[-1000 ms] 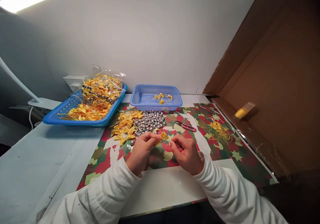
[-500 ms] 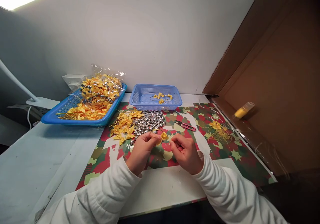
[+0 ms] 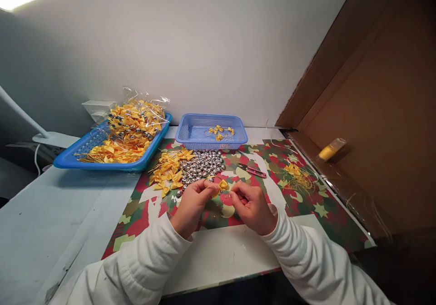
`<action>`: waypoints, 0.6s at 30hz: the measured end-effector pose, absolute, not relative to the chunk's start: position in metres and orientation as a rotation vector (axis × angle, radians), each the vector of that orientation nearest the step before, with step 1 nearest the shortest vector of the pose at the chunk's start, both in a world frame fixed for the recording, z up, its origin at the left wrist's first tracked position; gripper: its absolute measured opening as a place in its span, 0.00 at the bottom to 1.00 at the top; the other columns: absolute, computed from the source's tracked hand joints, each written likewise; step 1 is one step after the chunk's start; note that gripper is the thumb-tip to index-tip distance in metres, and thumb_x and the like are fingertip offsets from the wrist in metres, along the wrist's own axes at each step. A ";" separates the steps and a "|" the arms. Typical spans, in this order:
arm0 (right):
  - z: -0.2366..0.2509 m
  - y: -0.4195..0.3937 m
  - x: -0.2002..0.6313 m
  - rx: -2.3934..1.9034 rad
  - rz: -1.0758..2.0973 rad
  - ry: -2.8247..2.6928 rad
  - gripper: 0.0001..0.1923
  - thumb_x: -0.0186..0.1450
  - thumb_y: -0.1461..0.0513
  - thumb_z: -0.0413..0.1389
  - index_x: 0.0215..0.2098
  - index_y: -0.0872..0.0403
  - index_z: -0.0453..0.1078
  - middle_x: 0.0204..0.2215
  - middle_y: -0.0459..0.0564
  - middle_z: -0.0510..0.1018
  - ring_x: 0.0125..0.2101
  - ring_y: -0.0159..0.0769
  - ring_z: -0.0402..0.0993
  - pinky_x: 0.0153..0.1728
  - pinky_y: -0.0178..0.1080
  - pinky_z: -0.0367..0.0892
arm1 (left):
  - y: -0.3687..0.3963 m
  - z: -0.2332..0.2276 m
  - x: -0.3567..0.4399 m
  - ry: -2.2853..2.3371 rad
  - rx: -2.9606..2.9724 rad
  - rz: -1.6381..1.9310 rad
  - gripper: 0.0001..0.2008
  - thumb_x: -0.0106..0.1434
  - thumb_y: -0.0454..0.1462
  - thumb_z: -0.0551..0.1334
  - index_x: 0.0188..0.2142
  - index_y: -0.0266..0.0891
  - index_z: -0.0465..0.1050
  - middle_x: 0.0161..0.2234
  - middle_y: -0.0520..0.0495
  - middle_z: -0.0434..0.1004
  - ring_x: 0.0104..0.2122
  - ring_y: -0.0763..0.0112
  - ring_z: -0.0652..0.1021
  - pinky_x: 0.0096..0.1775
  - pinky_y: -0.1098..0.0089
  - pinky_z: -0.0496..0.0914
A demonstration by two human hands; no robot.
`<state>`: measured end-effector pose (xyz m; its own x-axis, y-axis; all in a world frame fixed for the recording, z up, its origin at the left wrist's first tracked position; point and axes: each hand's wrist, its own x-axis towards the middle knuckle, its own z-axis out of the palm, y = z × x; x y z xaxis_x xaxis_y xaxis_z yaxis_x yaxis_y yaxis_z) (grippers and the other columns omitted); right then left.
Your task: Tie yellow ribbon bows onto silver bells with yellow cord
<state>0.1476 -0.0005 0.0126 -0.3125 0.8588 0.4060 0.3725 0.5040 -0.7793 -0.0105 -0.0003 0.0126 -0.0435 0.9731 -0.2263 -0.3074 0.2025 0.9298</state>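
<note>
Hardly anything has moved since the earlier frames: both hands keep their place over the patterned mat (image 3: pixel 306 214), and only the view has shifted a touch.

Left hand (image 3: pixel 192 205) rests knuckles up, wrist on the mat, its fingers curled in and thumb and forefinger pinched on a small yellow bow (image 3: pixel 223 185). The bow sticks out just past those fingertips, between the two hands and above the mat. Right hand (image 3: pixel 252 207) lies close beside it, fingers bent and clenched at the tips, seemingly on something fine leading to the bow; what it grips is too small to tell.

Just beyond the fingers lie a heap of silver bells (image 3: pixel 202 166) and loose bows (image 3: pixel 168 171). Red snips (image 3: pixel 254 172) sit right of the bells. Two blue baskets (image 3: pixel 190 135) stand behind.
</note>
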 end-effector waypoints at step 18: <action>0.012 0.007 0.152 -0.931 0.587 -1.961 0.09 0.64 0.67 0.48 0.30 0.55 0.69 0.23 0.47 0.74 0.24 0.31 0.69 0.26 0.33 0.63 | -0.001 0.011 -0.010 1.139 0.796 1.230 0.12 0.43 0.39 0.70 0.16 0.37 0.68 0.20 0.53 0.70 0.23 0.76 0.69 0.29 0.74 0.64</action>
<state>0.1516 0.0068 0.0123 -0.3483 0.7907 0.5035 0.3842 0.6103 -0.6927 -0.0101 -0.0007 0.0115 -0.0457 0.9734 -0.2246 -0.2990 0.2012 0.9328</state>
